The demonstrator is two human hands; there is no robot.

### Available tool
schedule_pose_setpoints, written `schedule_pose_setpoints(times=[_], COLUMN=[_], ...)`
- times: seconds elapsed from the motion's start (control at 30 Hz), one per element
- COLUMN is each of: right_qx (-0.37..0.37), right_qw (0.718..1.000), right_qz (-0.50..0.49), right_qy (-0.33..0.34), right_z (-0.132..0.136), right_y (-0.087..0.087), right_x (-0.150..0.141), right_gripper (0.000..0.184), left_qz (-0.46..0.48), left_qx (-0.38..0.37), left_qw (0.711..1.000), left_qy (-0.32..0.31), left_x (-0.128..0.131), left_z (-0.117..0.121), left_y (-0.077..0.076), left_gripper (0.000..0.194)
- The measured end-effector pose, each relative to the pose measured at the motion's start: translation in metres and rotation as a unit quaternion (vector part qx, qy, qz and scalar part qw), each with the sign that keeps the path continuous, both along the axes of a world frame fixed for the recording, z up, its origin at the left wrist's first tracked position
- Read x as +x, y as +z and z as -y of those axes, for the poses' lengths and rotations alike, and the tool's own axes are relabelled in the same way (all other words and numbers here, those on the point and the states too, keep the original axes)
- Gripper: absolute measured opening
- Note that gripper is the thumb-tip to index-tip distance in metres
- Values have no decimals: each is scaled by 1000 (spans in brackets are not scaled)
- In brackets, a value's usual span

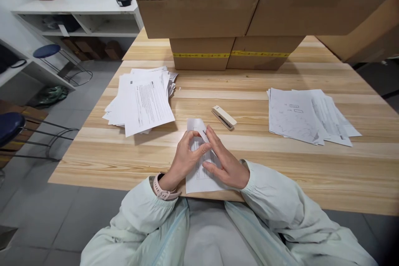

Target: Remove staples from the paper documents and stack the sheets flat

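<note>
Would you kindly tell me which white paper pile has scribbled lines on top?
The right-hand white paper pile; the left-hand white paper pile shows printed text on top.

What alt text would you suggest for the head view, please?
A person's bare left hand and bare right hand are on a white printed paper sheet, its upper part bent over, at a striped light-wood table. Beyond lie an oblong cream stapler, loose white paper piles left and right, and stacked brown rectangular cardboard boxes.

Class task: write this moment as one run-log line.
left grip: on printed sheet | right grip: on same sheet | sheet: partly curled up | stapler, left paper pile, right paper pile: on wooden table
</note>
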State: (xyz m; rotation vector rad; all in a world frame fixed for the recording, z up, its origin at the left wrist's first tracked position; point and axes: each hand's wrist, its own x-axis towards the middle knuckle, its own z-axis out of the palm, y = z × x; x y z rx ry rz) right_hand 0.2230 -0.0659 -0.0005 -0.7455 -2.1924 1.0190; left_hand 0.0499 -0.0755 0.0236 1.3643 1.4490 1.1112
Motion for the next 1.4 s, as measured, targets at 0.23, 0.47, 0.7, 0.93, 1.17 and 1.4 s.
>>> schedule_pose_setpoints(times=[0.23, 0.47, 0.7, 0.93, 1.17, 1.4], right_qx=[-11, -25, -48, -115, -169, -180], right_qw=[1000, 999, 998, 992, 982, 980], right_qz=[-8, -5, -34, -52, -71, -65], right_qy=[11, 20, 10, -20, -47, -48], right_z=[-1, -1, 0, 0, -2, -2], right_y=[-1, 2, -2, -3, 2, 4], right_x=[3, 4, 6, 7, 9, 9], right_gripper=[93, 94, 71, 62, 61, 64], left_qz=[22, 24, 20, 22, 39, 31], left_qx=[-20, -15, -6, 2, -8, -8], left_qw=[1000, 1000, 1000, 1000, 999, 999], left_qy=[5, 4, 11, 9, 9, 5], left_x=[-1, -1, -2, -3, -4, -5], left_z=[-1, -2, -2, -2, -1, -1], left_y=[-1, -2, -4, -6, -4, -4], left_gripper=[38, 40, 40, 42, 42, 38])
